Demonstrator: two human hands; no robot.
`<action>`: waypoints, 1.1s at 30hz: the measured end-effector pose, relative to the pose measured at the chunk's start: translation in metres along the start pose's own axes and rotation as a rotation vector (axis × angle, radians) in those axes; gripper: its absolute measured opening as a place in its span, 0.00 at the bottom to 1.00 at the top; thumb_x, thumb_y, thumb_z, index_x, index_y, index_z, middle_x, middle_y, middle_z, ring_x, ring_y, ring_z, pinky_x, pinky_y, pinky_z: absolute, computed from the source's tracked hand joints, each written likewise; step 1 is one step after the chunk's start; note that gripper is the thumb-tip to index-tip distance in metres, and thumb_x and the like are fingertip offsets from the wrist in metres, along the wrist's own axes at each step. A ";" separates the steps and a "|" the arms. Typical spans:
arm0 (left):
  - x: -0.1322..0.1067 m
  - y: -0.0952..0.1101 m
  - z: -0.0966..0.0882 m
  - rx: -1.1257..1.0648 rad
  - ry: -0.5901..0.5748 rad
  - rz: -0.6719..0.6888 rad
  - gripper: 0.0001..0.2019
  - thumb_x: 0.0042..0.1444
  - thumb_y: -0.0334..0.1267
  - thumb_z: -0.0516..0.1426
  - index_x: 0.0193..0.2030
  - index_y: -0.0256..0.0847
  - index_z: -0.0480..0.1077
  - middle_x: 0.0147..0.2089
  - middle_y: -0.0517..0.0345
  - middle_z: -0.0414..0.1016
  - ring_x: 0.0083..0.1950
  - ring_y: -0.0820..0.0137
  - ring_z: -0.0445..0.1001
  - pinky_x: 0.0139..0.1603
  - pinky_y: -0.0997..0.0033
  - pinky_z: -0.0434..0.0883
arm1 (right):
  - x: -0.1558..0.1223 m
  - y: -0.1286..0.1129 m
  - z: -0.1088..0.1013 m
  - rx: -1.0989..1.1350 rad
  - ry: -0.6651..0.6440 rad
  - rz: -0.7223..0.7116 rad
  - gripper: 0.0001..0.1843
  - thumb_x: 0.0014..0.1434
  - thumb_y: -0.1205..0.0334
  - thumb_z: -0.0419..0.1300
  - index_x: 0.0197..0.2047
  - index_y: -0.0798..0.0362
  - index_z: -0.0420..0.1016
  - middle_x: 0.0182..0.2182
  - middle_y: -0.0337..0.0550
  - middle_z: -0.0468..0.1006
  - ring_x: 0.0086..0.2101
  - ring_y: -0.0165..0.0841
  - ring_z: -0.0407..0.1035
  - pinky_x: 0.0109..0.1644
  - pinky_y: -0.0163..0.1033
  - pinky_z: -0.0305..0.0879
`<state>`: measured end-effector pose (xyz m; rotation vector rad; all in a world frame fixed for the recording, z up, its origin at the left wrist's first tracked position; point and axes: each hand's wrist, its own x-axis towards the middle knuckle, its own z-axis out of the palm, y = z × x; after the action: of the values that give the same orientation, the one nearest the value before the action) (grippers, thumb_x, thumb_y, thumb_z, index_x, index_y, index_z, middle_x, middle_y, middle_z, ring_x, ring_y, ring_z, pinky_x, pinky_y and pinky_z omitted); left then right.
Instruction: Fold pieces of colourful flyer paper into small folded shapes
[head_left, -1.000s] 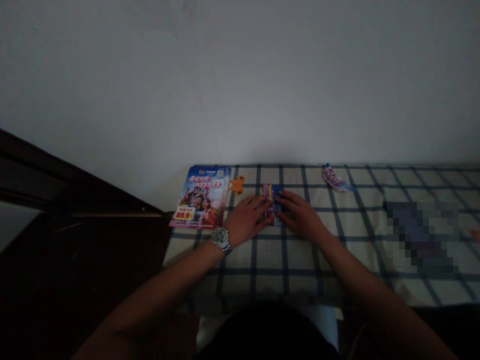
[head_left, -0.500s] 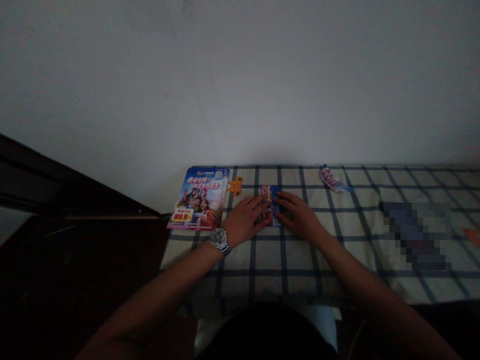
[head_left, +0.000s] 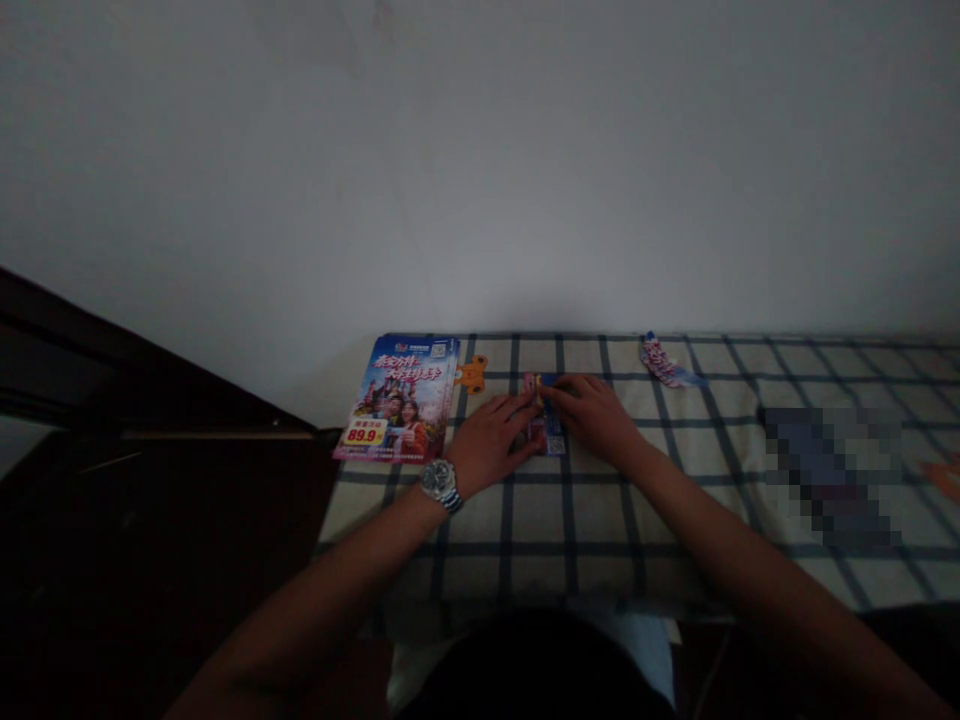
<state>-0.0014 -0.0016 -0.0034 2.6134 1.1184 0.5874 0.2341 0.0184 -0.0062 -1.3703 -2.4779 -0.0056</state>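
Observation:
A small folded flyer (head_left: 555, 445), pink at its left and blue at its right with a QR code low down, lies on the checked cloth between my hands. My left hand (head_left: 489, 440), with a metal watch at its wrist, rests flat over the flyer's left side, fingers stretched out. At the flyer's upper right part, my right hand (head_left: 596, 412) has its fingers drawn together in a pinch on the paper. The fingertips cover much of the flyer's middle.
A stack of colourful flyers (head_left: 409, 395) lies to the left, beside an orange bear shape (head_left: 472, 374). A folded paper piece (head_left: 663, 364) lies at the back right. Farther right is a dark pixelated object (head_left: 825, 475). A pale wall (head_left: 525, 180) rises behind the cloth-covered surface.
My right hand has gone from fingers spread on the flyer to a pinch higher up, uncovering the QR code at the bottom. My left hand has stayed almost still.

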 end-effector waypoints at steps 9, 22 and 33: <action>-0.002 0.000 0.002 0.004 0.009 -0.011 0.23 0.68 0.49 0.56 0.66 0.43 0.68 0.70 0.51 0.67 0.67 0.58 0.66 0.70 0.53 0.66 | 0.001 0.000 0.003 -0.080 0.017 -0.018 0.25 0.69 0.63 0.58 0.67 0.39 0.71 0.54 0.51 0.75 0.51 0.48 0.67 0.55 0.52 0.68; -0.004 0.000 0.004 0.029 0.016 0.001 0.24 0.69 0.49 0.56 0.67 0.42 0.67 0.70 0.49 0.67 0.71 0.58 0.64 0.73 0.53 0.62 | 0.002 0.004 0.010 -0.006 -0.006 -0.123 0.27 0.69 0.67 0.56 0.69 0.44 0.67 0.67 0.39 0.70 0.63 0.48 0.64 0.64 0.57 0.64; -0.003 -0.001 0.005 -0.010 0.028 0.004 0.24 0.69 0.50 0.55 0.67 0.43 0.67 0.70 0.49 0.68 0.70 0.59 0.66 0.72 0.52 0.65 | 0.002 0.005 0.013 0.036 0.033 -0.096 0.27 0.68 0.67 0.58 0.68 0.45 0.68 0.65 0.42 0.72 0.62 0.44 0.68 0.64 0.55 0.67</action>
<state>-0.0023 -0.0035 -0.0090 2.6073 1.1152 0.6302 0.2339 0.0252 -0.0188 -1.2258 -2.5015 -0.0048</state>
